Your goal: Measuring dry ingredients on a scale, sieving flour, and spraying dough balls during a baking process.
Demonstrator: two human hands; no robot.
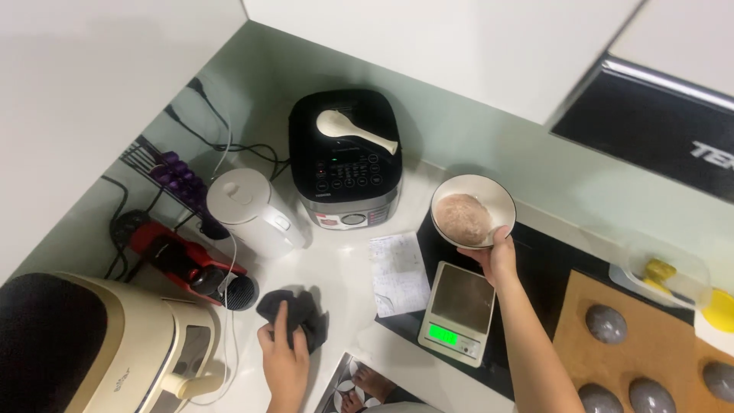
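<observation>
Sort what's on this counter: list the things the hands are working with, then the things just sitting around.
In hand:
- right hand holding white round bowl of pale brownish dough
- left hand on dark crumpled cloth
- small digital kitchen scale, below the bowl

Lying about:
- black rice cooker with white paddle
- white electric kettle
- cream air fryer
- paper slip
- wooden board

black rice cooker (pixel 345 157) with white paddle (pixel 355 130) | white kettle (pixel 248 210) | wooden board (pixel 650 348) with 4 grey dough balls (pixel 606 323)

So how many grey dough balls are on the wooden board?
4 show on the wooden board: one at upper left, two along the bottom edge, one cut by the right edge. More may lie out of frame.
</observation>
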